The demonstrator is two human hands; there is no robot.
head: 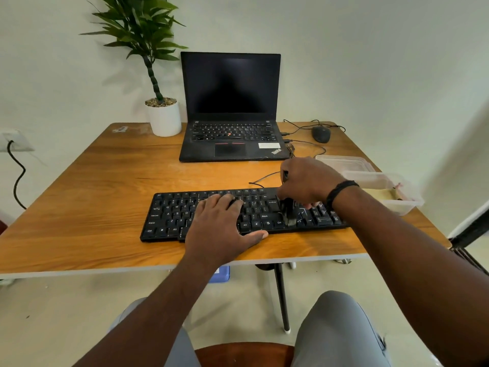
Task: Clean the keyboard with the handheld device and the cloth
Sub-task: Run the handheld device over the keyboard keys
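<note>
A person's right hand [308, 182] curls around a small black handheld brush device [288, 210], holding it upright with its dark bristles pressed down onto the keys at the right-hand section of a black full-size corded keyboard [169, 215], near the Ctrl and arrow keys. A black braided wristband [340, 190] circles that wrist. The left hand [219, 223] lies flat with fingers extended across the middle of the keyboard, thumb stretched along its front edge, grasping nothing and pressing the board against the wooden table top [79, 194].

The keyboard sits near the table's front edge, its thin black cable [262, 178] trailing back toward an open black laptop [230, 107] with a dark screen at the rear centre. To the laptop's right rests a black corded mouse [321, 134]; to its left stands a green leafy plant in a white cylindrical pot [164, 117]. 2 clear plastic containers [381, 181] sit at the table's right edge, just beyond the right hand; what the nearer one holds is not clear. Grey trousers [336, 329] and a brown seat [243, 353] show below.
</note>
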